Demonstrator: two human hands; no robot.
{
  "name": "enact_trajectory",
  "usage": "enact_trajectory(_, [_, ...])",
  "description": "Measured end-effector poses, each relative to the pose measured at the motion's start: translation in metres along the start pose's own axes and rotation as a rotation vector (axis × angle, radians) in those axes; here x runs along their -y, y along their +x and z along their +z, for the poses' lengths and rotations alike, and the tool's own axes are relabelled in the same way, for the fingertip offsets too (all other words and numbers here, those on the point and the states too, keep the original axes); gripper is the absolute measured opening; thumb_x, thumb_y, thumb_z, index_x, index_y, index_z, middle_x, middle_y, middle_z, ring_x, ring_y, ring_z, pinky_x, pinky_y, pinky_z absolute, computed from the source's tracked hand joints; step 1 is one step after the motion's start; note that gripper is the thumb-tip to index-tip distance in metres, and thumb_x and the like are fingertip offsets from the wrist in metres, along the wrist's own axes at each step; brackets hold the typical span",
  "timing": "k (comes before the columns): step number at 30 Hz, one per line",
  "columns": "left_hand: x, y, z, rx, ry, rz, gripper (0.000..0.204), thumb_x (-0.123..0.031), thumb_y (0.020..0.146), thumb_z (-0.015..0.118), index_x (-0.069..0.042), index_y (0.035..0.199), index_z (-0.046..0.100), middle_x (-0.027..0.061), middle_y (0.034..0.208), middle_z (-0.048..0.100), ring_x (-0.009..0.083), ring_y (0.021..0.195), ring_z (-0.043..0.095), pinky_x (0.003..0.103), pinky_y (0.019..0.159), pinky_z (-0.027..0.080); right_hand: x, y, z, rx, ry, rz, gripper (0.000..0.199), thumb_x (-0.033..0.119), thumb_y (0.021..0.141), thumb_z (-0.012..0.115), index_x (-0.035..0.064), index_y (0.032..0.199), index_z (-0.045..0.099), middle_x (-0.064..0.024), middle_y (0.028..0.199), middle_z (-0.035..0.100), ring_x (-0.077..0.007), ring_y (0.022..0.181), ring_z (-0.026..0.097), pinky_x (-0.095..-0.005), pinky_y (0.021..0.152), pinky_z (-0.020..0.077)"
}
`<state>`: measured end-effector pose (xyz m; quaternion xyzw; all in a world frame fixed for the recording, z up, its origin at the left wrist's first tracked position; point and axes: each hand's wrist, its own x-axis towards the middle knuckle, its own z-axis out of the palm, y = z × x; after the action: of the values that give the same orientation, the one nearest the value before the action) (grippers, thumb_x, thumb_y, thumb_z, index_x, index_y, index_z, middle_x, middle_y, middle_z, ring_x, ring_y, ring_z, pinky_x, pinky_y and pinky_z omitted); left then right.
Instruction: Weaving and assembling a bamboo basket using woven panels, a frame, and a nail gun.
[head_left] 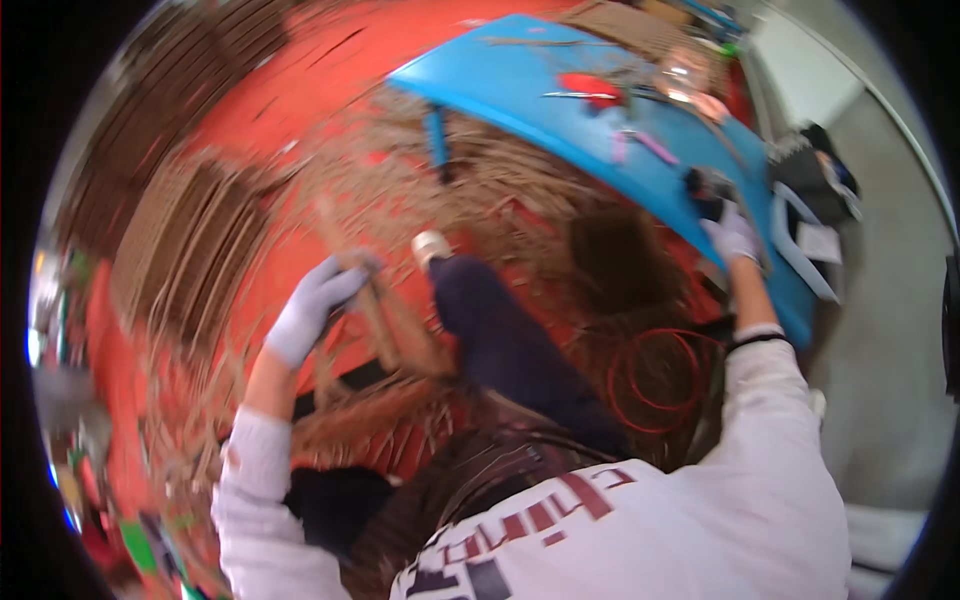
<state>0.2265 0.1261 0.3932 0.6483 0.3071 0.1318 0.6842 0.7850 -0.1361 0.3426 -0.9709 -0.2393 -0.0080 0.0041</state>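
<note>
My left hand (318, 297), in a pale glove, is closed round a long, flat brown strip (378, 325) that slants down toward my leg. The strip is smeared by motion, so I cannot tell if it is wood or board. Out to the right, my gloved right hand (735, 238) grips a dark, rounded tool (709, 190) at the edge of the blue table (500, 75). Blur hides what kind of tool it is. Beyond it on the tabletop lie a tool with pink-purple handles (645, 147) and a red item (592, 90).
Brown offcuts (500, 165) litter the red floor (330, 50). Stacks of brown slabs (185, 245) stand at the left. A dark brown block (620, 262) and a coiled red hose or cable (655, 380) are beside my leg. A white frame (800, 240) leans by the table.
</note>
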Motion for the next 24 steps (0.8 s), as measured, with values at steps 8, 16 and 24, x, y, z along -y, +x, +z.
enact_trajectory(8, [0.005,-0.003,-0.007,-0.035,0.054,-0.027,0.037,-0.033,0.093,0.058,-0.006,0.119,0.059,-0.0027,0.101,0.057,0.0053,0.083,0.05,0.021,0.072,0.044,-0.044,0.062,-0.012,-0.222,0.186,-0.223,0.058,0.031,0.085,0.065,0.011,0.136,0.046,-0.0172,0.097,0.067,-0.0281,0.082,0.066,-0.0392,0.073,0.0521])
enact_trajectory(16, [0.009,0.001,-0.009,-0.068,0.138,-0.024,0.04,-0.035,0.094,0.059,-0.005,0.121,0.059,0.0024,0.1,0.062,0.0113,0.08,0.061,0.026,0.072,0.05,0.051,-0.098,-0.19,0.116,1.408,-0.245,0.022,0.026,0.093,0.064,0.0065,0.088,0.055,-0.002,0.064,0.052,-0.0127,0.052,0.051,-0.0278,0.051,0.044])
enact_trajectory(24, [0.009,0.0,-0.006,-0.089,0.156,-0.017,0.041,-0.037,0.091,0.06,-0.002,0.112,0.057,0.0108,0.096,0.065,0.0182,0.078,0.067,0.03,0.066,0.054,0.157,-0.246,-0.221,0.713,1.239,-0.635,0.031,0.028,0.1,0.046,-0.0015,0.098,0.053,-0.0062,0.056,0.047,-0.0167,0.045,0.048,-0.0316,0.049,0.0432])
